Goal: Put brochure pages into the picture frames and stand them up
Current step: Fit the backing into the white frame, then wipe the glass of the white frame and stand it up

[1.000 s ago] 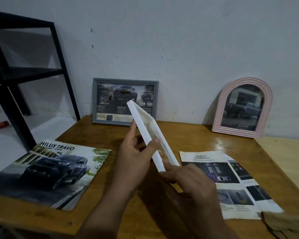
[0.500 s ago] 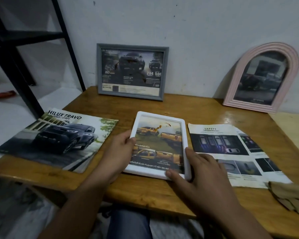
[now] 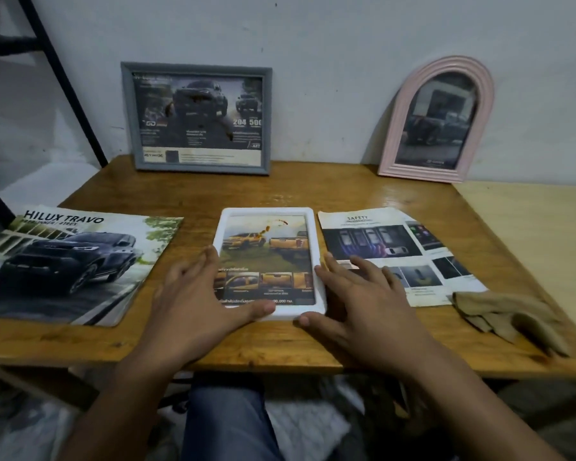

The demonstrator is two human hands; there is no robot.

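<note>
A white frame with a yellow-truck page in it lies flat, face up, on the wooden table. My left hand rests over its lower left side, thumb on the bottom edge, fingers spread. My right hand lies beside its right edge, thumb at the bottom right corner, fingers spread. A grey frame and a pink arched frame, both holding pages, lean upright against the wall. A loose "SAFETY" page lies right of the white frame.
A "HILUX TRAVO" brochure lies at the table's left, overhanging the edge. A crumpled brown cloth sits near the front right corner. A black metal shelf stands at the far left. A pale board adjoins the table's right side.
The white frame went from held on edge above the table to lying flat, face up. Both hands have loosened from gripping its sides to resting spread on and beside it.
</note>
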